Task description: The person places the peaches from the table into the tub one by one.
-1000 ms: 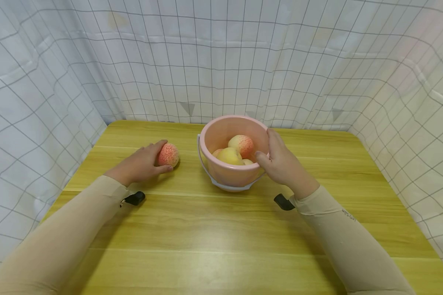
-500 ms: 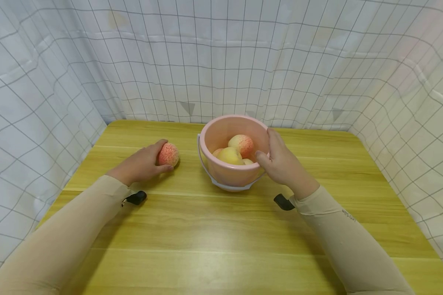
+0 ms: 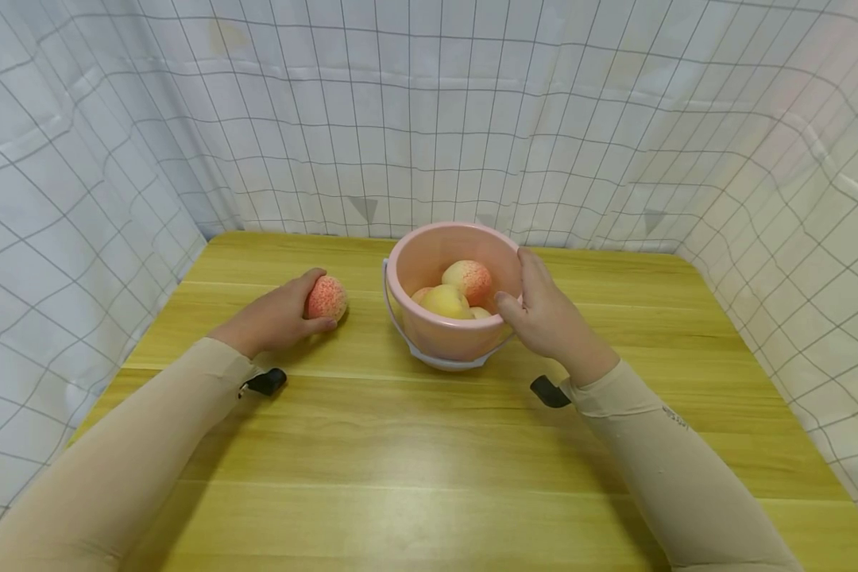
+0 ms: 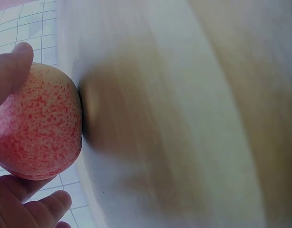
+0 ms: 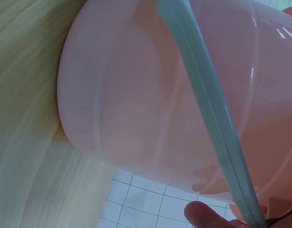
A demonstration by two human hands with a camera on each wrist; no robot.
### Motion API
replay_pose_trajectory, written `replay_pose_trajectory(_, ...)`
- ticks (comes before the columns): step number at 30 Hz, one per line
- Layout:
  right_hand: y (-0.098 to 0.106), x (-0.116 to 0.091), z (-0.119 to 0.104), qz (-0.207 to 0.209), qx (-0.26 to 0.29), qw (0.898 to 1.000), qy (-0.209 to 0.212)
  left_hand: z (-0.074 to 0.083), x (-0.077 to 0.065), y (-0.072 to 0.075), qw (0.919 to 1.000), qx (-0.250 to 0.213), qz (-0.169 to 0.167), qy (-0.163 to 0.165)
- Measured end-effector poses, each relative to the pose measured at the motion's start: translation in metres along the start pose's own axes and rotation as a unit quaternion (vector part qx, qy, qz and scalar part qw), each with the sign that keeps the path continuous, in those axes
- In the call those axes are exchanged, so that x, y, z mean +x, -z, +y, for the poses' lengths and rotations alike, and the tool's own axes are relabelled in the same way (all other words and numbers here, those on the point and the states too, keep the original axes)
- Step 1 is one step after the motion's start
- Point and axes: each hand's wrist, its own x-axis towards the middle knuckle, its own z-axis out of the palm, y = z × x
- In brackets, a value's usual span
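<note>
A red-speckled peach [image 3: 326, 299] sits on the table to the left of a pink bucket [image 3: 443, 340]. My left hand [image 3: 273, 316] holds this peach between thumb and fingers. In the left wrist view the peach [image 4: 39, 126] touches the tabletop. The bucket stands upright, and my right hand [image 3: 549, 316] grips its right rim with the thumb over the edge. Inside lie several peaches, among them a red-and-cream one [image 3: 467, 278] and a yellow one [image 3: 445, 303]. The right wrist view shows the bucket's side and its grey handle [image 5: 210, 104]; most of the hand is out of that view.
The wooden table [image 3: 415, 453] extends in front of the bucket and to both sides. A white grid-patterned curtain [image 3: 443, 111] hangs behind the table and along its left and right sides.
My left wrist has shifted very slightly to the right. The peach in that hand, the bucket and my right hand stay where they were.
</note>
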Motion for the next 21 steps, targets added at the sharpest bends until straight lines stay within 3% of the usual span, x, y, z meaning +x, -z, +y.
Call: replay_pose_trajectory(21, -0.0003, 0.0005, 0.0005, 0.003, 0.011, 1.0, 0.003, 0.0021, 0.0011, 0.0014, 0.9998, 0.002, -0.01, 0.016)
